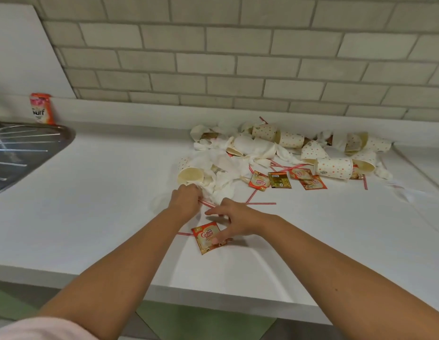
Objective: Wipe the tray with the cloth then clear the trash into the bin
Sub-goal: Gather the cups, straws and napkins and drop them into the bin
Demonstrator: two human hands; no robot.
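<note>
A heap of trash lies on the white counter (91,204): several dotted paper cups (334,168), crumpled white tissues (225,165), sachets (279,179) and red-striped stirrer straws (261,203). My left hand (185,201) is closed on the near edge of the tissues, with a striped straw running under it. My right hand (238,220) reaches over a Coffee mate sachet (206,238), fingers spread, thumb pressing the sachet's right edge. No tray, cloth or bin is in view.
A steel sink drainboard (22,153) sits at the left. An orange Surf pouch (41,108) stands against the back wall. The brick wall runs behind the counter. The counter's front edge (213,298) is close to me.
</note>
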